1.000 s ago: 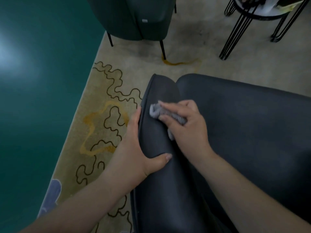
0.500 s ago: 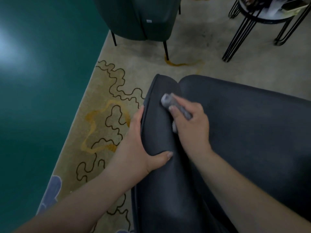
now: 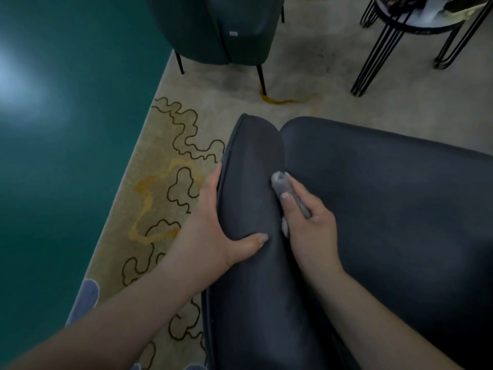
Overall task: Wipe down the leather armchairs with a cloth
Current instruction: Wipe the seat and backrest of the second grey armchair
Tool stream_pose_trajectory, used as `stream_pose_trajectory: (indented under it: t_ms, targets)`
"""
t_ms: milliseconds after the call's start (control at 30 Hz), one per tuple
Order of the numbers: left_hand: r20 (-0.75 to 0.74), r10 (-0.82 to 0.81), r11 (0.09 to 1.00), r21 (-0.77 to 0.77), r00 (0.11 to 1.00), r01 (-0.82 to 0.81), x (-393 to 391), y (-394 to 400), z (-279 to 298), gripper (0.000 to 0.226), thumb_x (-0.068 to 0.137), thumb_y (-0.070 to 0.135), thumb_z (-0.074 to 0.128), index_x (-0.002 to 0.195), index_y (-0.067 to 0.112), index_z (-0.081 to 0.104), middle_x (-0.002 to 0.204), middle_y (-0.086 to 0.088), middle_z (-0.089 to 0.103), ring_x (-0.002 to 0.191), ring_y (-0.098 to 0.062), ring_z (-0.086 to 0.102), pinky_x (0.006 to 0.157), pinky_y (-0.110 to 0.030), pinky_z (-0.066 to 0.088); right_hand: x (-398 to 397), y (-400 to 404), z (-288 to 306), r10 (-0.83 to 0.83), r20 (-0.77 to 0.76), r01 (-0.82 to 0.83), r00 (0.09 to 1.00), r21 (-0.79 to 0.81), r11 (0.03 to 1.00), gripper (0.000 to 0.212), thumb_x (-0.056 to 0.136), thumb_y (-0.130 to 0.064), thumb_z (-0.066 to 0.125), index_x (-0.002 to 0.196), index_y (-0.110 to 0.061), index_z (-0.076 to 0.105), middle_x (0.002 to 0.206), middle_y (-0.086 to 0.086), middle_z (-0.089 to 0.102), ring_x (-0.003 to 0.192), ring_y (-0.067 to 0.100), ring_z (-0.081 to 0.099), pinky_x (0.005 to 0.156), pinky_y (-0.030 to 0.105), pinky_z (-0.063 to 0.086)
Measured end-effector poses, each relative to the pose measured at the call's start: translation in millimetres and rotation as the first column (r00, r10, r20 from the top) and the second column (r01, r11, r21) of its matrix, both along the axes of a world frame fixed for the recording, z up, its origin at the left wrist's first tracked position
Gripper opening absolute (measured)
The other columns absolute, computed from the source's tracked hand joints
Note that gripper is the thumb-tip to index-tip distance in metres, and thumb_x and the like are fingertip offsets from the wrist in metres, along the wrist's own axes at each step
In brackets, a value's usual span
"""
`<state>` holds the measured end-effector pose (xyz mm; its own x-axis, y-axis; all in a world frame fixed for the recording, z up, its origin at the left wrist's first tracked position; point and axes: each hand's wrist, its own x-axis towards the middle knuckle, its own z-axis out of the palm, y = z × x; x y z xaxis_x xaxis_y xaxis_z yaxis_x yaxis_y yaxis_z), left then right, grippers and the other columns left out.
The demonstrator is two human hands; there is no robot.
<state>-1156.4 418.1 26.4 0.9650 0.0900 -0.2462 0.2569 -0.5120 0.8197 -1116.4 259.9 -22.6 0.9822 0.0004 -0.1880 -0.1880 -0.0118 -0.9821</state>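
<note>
A dark grey leather armchair (image 3: 386, 209) fills the lower right, its armrest (image 3: 253, 169) running up the middle. My left hand (image 3: 210, 231) grips the armrest from the outer side, thumb lying across its top. My right hand (image 3: 306, 217) holds a small grey cloth (image 3: 282, 185), bunched into a roll, and presses it into the seam between armrest and seat cushion. A second, green armchair (image 3: 213, 28) stands at the top of the frame.
A black wire-legged side table (image 3: 400, 30) with items on top stands at the top right. A beige rug (image 3: 165, 188) with dark squiggle lines lies under the chairs. A glossy teal floor (image 3: 66, 156) covers the left.
My right hand has carried the cloth from the top of the armrest rightwards and down into the seam beside the seat. My left hand has kept its grip.
</note>
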Motion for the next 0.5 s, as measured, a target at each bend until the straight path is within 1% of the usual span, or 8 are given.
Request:
stream_pose_trajectory:
  t_ms: [67, 133, 167, 233, 300, 333, 400, 500]
  targets:
    - [0.006, 0.004, 1.0, 0.009, 1.0, -0.004, 0.3, -1.3, -0.1, 0.119, 0.059, 0.036, 0.084, 0.152, 0.03, 0.01, 0.13, 0.043, 0.025, 0.118, 0.03, 0.027, 0.088, 0.007, 0.024, 3.6, 7.7, 16.1, 0.11, 0.136, -0.104, 0.985, -0.048, 0.993, 0.032, 0.089, -0.024, 0.064, 0.115, -0.041, 0.065, 0.099, -0.005, 0.053, 0.074, -0.004, 0.059, 0.075, 0.006, 0.044]
    - [0.018, -0.001, 0.999, 0.033, 1.0, 0.0, 0.4, -1.3, -1.3, 0.119, 0.058, 0.038, 0.083, 0.152, 0.03, 0.01, 0.128, 0.043, 0.026, 0.115, 0.033, 0.026, 0.086, 0.008, 0.024, 27.7, 25.4, 25.1, 0.196, 0.255, -0.172, 0.947, -0.111, 0.979, 0.033, 0.089, -0.018, 0.064, 0.118, -0.033, 0.065, 0.094, -0.004, 0.043, 0.067, -0.001, 0.055, 0.067, 0.006, 0.045]
    - [0.018, -0.002, 0.999, 0.039, 1.0, 0.001, 0.7, -1.3, -0.9, 0.12, 0.058, 0.039, 0.083, 0.153, 0.029, 0.009, 0.13, 0.042, 0.025, 0.115, 0.033, 0.024, 0.086, 0.008, 0.023, 42.4, 33.2, 27.3, 0.169, 0.247, -0.148, 0.954, -0.104, 0.984, 0.031, 0.09, -0.015, 0.063, 0.119, -0.028, 0.065, 0.094, -0.004, 0.04, 0.058, 0.001, 0.053, 0.059, 0.008, 0.045]
    - [0.002, 0.005, 1.0, 0.027, 1.0, -0.005, 0.6, -0.1, -0.6, 0.123, 0.058, 0.039, 0.084, 0.153, 0.03, 0.006, 0.136, 0.036, 0.025, 0.118, 0.031, 0.022, 0.089, 0.008, 0.022, 67.8, 38.8, 26.3, 0.056, 0.153, -0.047, 0.987, -0.068, 0.997, 0.03, 0.093, -0.014, 0.06, 0.122, -0.023, 0.065, 0.1, 0.004, 0.047, 0.047, 0.003, 0.051, 0.048, 0.011, 0.044]
    - [-0.026, 0.004, 1.0, 0.014, 1.0, -0.004, -0.6, 0.9, -0.3, 0.123, 0.059, 0.04, 0.084, 0.153, 0.033, 0.004, 0.138, 0.035, 0.025, 0.121, 0.029, 0.023, 0.089, 0.008, 0.023, 72.9, 34.7, 16.7, 0.005, 0.085, 0.002, 0.996, -0.076, 0.997, 0.033, 0.094, -0.015, 0.058, 0.126, -0.022, 0.062, 0.111, 0.014, 0.057, 0.056, -0.002, 0.057, 0.055, 0.006, 0.044]
    - [-0.036, 0.005, 1.0, 0.014, 0.999, -0.005, -1.2, 1.0, 0.3, 0.123, 0.06, 0.04, 0.084, 0.152, 0.034, 0.003, 0.137, 0.037, 0.025, 0.121, 0.027, 0.025, 0.089, 0.008, 0.024, 68.0, 31.2, 12.8, 0.007, 0.075, 0.0, 0.997, -0.093, 0.996, 0.034, 0.094, -0.015, 0.058, 0.127, -0.022, 0.061, 0.114, 0.015, 0.059, 0.063, -0.005, 0.059, 0.06, 0.002, 0.042]
    - [-0.052, 0.013, 1.0, 0.015, 0.999, -0.012, -1.1, 0.2, 2.9, 0.123, 0.061, 0.041, 0.085, 0.152, 0.036, 0.003, 0.138, 0.033, 0.028, 0.12, 0.021, 0.032, 0.088, 0.007, 0.027, 49.9, 22.0, 9.7, 0.012, 0.05, -0.007, 0.999, -0.111, 0.994, 0.034, 0.094, -0.014, 0.058, 0.128, -0.019, 0.06, 0.116, 0.014, 0.06, 0.066, -0.011, 0.059, 0.061, -0.001, 0.04]
    - [-0.097, 0.017, 0.999, 0.049, 0.995, -0.012, -0.6, -1.7, 10.4, 0.124, 0.063, 0.041, 0.085, 0.152, 0.038, -0.002, 0.145, 0.023, 0.027, 0.124, 0.011, 0.032, 0.092, 0.0, 0.03, 9.6, 1.9, 7.7, 0.015, -0.057, -0.021, 0.998, -0.121, 0.992, 0.032, 0.095, -0.011, 0.056, 0.126, -0.015, 0.06, 0.099, 0.006, 0.068, 0.062, -0.012, 0.061, 0.055, 0.0, 0.039]
